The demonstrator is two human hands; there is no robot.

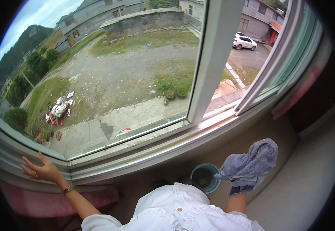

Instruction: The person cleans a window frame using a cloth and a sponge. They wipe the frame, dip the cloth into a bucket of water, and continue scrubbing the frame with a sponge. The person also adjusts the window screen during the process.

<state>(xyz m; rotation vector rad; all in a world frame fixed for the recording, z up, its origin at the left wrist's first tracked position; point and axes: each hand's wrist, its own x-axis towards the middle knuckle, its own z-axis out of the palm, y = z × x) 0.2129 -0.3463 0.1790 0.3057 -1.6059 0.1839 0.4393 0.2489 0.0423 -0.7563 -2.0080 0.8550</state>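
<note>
the right hand (239, 184) is clenched around a grey-blue cloth (252, 163), bunched and held up in the air, so that the cloth covers the hand itself. just left of it and lower down stands a round teal bucket (205, 178), partly hidden by the person's white buttoned shirt (175, 210). the left hand (42, 170) is released, fingers spread, palm near the lower left window frame (32, 156); whether it touches the frame i cannot tell. it wears a ring and a gold wristwatch (67, 189). below that hand lies a pink patterned cushion (55, 202). beyond both hands a pale window sill (182, 140) runs across, with a white upright post (213, 57) between the fixed pane and an open sash (279, 57) above the right hand. far outside are a gravel yard, a heap of litter (59, 109), flowering shrubs (171, 86), a white car (244, 41) and grey buildings.
</note>
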